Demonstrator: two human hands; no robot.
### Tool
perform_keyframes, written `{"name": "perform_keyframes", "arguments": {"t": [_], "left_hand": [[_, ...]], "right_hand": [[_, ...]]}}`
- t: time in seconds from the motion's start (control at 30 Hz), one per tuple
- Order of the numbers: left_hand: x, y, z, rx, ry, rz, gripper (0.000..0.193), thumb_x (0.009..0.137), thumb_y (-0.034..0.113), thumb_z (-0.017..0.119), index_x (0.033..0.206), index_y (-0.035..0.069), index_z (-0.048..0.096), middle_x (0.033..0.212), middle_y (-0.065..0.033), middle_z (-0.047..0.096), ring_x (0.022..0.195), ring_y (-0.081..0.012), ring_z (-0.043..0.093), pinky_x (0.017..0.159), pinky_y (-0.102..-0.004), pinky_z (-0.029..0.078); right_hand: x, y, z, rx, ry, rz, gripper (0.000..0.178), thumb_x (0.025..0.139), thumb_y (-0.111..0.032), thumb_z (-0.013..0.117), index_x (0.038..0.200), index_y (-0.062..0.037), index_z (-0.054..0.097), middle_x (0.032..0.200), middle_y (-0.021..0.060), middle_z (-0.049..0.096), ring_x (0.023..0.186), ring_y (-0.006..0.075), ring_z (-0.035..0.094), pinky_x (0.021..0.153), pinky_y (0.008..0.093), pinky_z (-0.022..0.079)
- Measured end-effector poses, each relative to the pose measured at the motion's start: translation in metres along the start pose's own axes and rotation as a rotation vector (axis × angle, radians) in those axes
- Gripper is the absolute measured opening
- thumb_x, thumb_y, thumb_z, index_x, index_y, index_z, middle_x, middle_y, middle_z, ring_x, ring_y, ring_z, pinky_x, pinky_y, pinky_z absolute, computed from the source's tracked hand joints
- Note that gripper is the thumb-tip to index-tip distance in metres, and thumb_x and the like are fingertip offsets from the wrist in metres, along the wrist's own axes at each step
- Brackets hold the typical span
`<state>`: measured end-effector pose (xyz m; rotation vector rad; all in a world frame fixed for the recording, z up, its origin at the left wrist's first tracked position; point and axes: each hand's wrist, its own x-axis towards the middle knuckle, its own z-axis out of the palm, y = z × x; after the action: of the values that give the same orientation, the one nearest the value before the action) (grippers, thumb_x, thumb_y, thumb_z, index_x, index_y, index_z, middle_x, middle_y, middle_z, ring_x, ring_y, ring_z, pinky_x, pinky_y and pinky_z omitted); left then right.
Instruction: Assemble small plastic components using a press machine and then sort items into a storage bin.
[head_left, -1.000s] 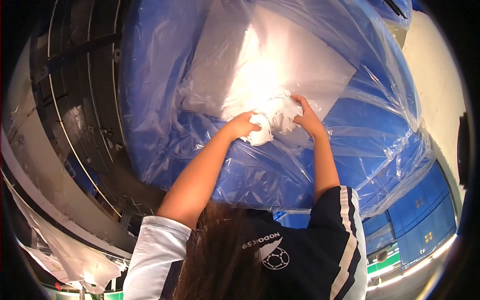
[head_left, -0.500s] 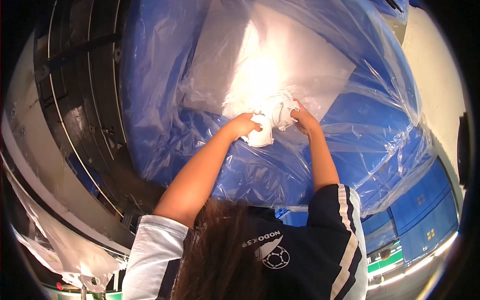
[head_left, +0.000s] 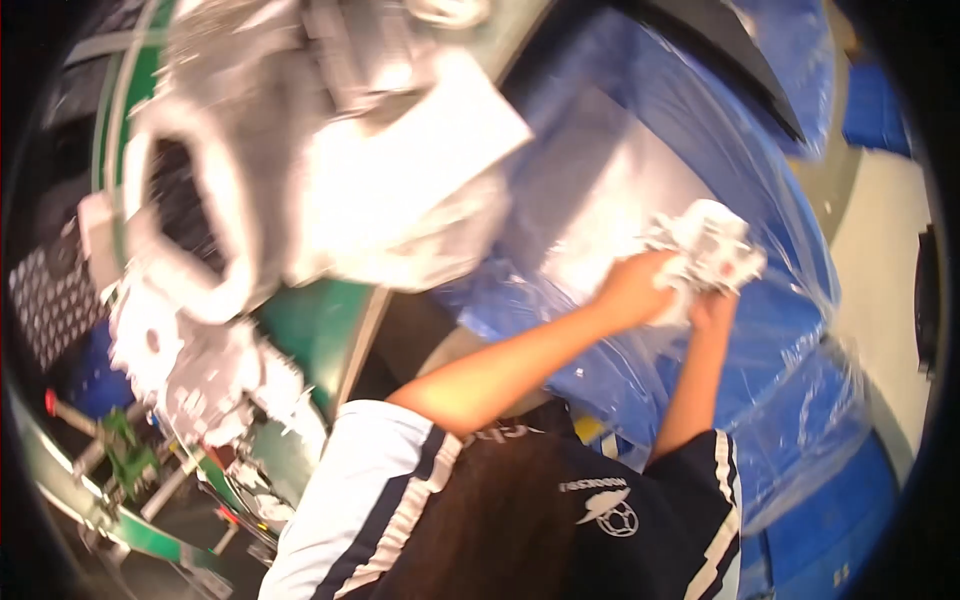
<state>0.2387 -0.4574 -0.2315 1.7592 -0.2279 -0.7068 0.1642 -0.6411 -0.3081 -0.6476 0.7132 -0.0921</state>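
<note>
Both hands are together over a blue bin (head_left: 790, 290) lined with clear plastic. They hold a bundle of thin white pieces (head_left: 712, 240) with ragged, layered edges; whether these are cloth or another soft sheet I cannot tell. My left hand (head_left: 640, 285) is closed on the bundle's left side. My right hand (head_left: 714, 308) grips it from below, its fingers partly hidden behind the pieces. A pale flat sheet (head_left: 640, 165) lies inside the bin beyond my hands. The picture is somewhat smeared by motion.
To the left, a green-topped worktable (head_left: 320, 320) carries a large white sheet-like pile (head_left: 410, 170) and a heap of white pieces (head_left: 215, 375). A green and metal fixture (head_left: 125, 455) stands at lower left. A dark panel (head_left: 735, 60) crosses the bin's far side.
The view has swung left, bringing the worktable in. The white pieces, earlier in two separate clumps, one per hand, are now together in one raised bundle.
</note>
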Motion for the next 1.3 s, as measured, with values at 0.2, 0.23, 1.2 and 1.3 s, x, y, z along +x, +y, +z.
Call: {"name": "perform_keyframes", "arguments": {"t": [0.2, 0.23, 1.2, 1.3], "left_hand": [[-0.05, 0.143, -0.059, 0.081, 0.253, 0.596, 0.047, 0.061, 0.01, 0.057, 0.108, 0.006, 0.053, 0.095, -0.0148, 0.05, 0.091, -0.0322, 0.05, 0.081, -0.0435, 0.036], [-0.068, 0.162, -0.073, 0.083, 0.284, 0.665, 0.045, 0.061, 0.01, 0.058, 0.106, 0.006, 0.053, 0.094, -0.0146, 0.049, 0.09, -0.0319, 0.05, 0.08, -0.0427, 0.035], [-0.373, 0.056, -0.287, 1.17, 1.024, 0.453, 0.069, 0.053, 0.019, 0.079, 0.118, 0.029, 0.058, 0.137, -0.0152, 0.032, 0.127, -0.0376, 0.03, 0.093, -0.0519, 0.03], [-0.376, 0.043, -0.283, 1.177, 0.965, 0.459, 0.077, 0.049, 0.027, 0.081, 0.121, 0.03, 0.055, 0.142, -0.0167, 0.027, 0.129, -0.0386, 0.027, 0.091, -0.0556, 0.029]], "right_hand": [[-0.052, -0.083, 0.123, 0.188, -0.465, -0.299, 0.042, 0.09, -0.028, 0.051, 0.124, -0.0053, 0.044, 0.117, 0.0083, 0.053, 0.101, 0.0213, 0.056, 0.084, 0.0366, 0.048], [-0.064, -0.087, 0.149, 0.202, -0.544, -0.312, 0.042, 0.089, -0.027, 0.052, 0.124, -0.0051, 0.044, 0.115, 0.0082, 0.054, 0.099, 0.0208, 0.056, 0.083, 0.0358, 0.048], [-0.24, 0.134, 0.579, -0.99, -1.331, -0.802, 0.055, 0.074, -0.007, 0.072, 0.119, -0.0077, 0.04, 0.103, 0.0055, 0.057, 0.091, 0.0125, 0.055, 0.073, 0.0248, 0.046], [-0.237, 0.13, 0.582, -1.104, -1.346, -0.717, 0.063, 0.073, -0.017, 0.076, 0.124, -0.0098, 0.039, 0.107, 0.0083, 0.057, 0.096, 0.0154, 0.056, 0.078, 0.0286, 0.046]]}}
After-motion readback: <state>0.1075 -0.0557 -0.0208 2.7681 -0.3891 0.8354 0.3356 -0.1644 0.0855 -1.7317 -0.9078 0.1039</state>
